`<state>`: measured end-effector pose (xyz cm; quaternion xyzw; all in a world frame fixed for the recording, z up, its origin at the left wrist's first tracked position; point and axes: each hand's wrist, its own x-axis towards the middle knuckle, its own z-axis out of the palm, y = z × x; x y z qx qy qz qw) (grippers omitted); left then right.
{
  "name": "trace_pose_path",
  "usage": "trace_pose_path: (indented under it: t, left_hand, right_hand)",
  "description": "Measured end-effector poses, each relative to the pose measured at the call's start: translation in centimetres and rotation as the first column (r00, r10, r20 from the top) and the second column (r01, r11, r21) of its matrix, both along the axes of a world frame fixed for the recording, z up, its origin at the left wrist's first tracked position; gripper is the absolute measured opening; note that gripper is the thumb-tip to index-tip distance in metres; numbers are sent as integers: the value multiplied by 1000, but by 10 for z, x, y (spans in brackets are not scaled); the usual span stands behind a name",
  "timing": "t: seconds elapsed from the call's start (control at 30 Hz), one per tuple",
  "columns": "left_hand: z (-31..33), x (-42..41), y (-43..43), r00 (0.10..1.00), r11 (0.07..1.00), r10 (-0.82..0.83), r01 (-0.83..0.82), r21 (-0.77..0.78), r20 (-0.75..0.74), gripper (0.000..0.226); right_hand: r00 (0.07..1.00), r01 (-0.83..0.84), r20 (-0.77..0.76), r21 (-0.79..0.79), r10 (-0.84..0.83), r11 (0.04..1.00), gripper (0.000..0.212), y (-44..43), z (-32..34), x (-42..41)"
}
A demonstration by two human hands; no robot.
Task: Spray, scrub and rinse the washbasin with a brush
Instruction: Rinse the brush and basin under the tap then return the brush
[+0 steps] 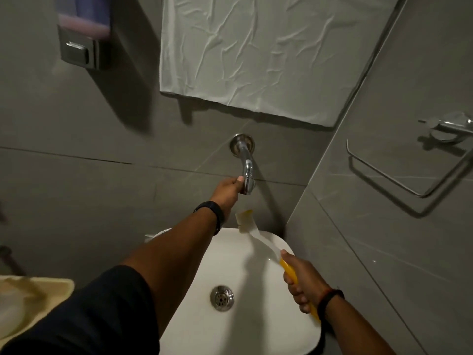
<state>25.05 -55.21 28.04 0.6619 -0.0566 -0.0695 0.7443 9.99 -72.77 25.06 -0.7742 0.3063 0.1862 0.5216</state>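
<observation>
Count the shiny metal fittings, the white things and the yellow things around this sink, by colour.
Chrome or steel: 4, tap, drain, towel ring, soap dispenser
White: 2, washbasin, cloth
Yellow: 1, brush
Total: 7

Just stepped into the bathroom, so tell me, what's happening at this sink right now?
A person is cleaning the white washbasin. Their left hand grips the end of the wall tap, while the right hand holds a yellow brush with its head raised over the basin's back edge, under the tap. No water can be seen running, and the drain is uncovered.
</observation>
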Motion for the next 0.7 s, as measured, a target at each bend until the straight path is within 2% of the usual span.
trace_pose_path:
  t: [0.17, 0.27, 0.33, 0.47, 0.57, 0.7]
  left_hand:
    - [-5, 16, 3, 978, 969, -193, 176, -176, -84, 35]
    - [-2, 23, 1, 962, 957, -223, 186, -222, -158, 36]
    - [1, 24, 1, 972, 971, -180, 150, -188, -150, 35]
    - [6, 18, 3, 998, 998, -58, 58, 8, 3, 43]
    - [15, 12, 4, 993, 993, -26, 12, 120, 115, 32]
    - [24, 7, 1, 992, 980, 11, -36, 196, 127, 24]
  right_hand:
    - [999, -9, -32, 20, 9, 1000, 60, -1, -9, 14]
    - [998, -10, -67, 99, 16, 995, 63, -4, -11, 16]
    - [996, -4, -85, 168, 19, 986, 65, -7, -10, 14]
    - [996, -16, -76, 280, 39, 960, 66, -16, -3, 2]
    - [996, -20, -71, 339, 47, 940, 64, -21, 7, -6]
    - [994, -58, -64, 336, 84, 940, 62, -24, 23, -14]
